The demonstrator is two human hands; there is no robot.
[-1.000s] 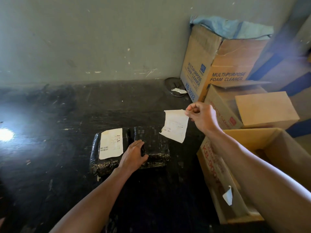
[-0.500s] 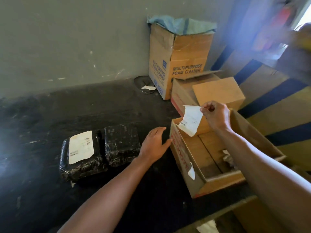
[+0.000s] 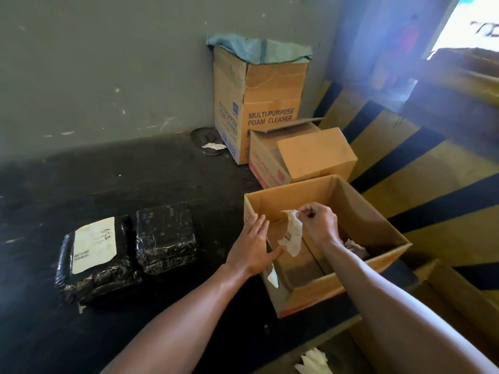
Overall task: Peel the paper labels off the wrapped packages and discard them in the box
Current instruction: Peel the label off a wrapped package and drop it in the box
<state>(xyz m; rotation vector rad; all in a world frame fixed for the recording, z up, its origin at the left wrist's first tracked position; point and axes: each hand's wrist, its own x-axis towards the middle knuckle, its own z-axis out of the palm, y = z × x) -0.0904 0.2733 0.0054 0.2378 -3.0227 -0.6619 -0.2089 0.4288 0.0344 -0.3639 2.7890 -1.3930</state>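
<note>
Two black wrapped packages lie side by side on the dark surface. The left package (image 3: 94,268) carries a white paper label (image 3: 94,244); the right package (image 3: 165,237) shows no label. An open cardboard box (image 3: 375,225) stands to their right. My right hand (image 3: 320,224) pinches a peeled, curling white label (image 3: 293,233) over the inside of the box. My left hand (image 3: 255,245) rests with spread fingers on the box's left wall, holding nothing. Crumpled paper (image 3: 356,248) lies inside the box.
A tall foam-cleaner box (image 3: 259,103) with blue cloth on top stands against the grey wall, a smaller carton (image 3: 305,155) in front of it. A dark dish with paper (image 3: 208,143) sits by the wall. White scraps (image 3: 313,361) lie below the surface's edge.
My right hand has carried the peeled label down from the box's rim into its opening. My left hand moved right from the dark surface onto the box's left wall.
</note>
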